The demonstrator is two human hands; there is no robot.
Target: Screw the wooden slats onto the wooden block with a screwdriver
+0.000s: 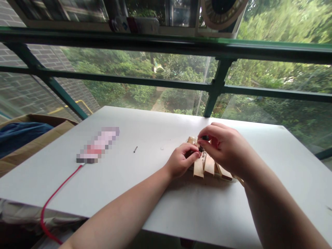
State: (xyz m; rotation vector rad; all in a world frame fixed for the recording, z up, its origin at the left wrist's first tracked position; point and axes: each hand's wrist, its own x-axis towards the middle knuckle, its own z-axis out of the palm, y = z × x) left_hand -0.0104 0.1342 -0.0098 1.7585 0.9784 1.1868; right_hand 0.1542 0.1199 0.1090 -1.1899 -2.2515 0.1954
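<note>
Both hands are over a small assembly of pale wooden strips [209, 166] that lies on the white table. My left hand [183, 157] is closed in a pinch at the left side of the strips, its fingertips by a small dark piece [200, 149]. Just above it, my right hand [223, 143] pinches a small black part [205, 137] between thumb and fingers. What kind of parts these are I cannot make out. The hands and forearms hide much of the assembly.
A blurred-out phone-like object [100, 143] with a red cable [55, 186] lies on the white table [124, 188] at left. A short screw-like piece [135, 149] and a tiny whitish bit [162, 148] lie mid-table. Behind runs a green railing [129, 77]; a cardboard box [52, 133] stands left.
</note>
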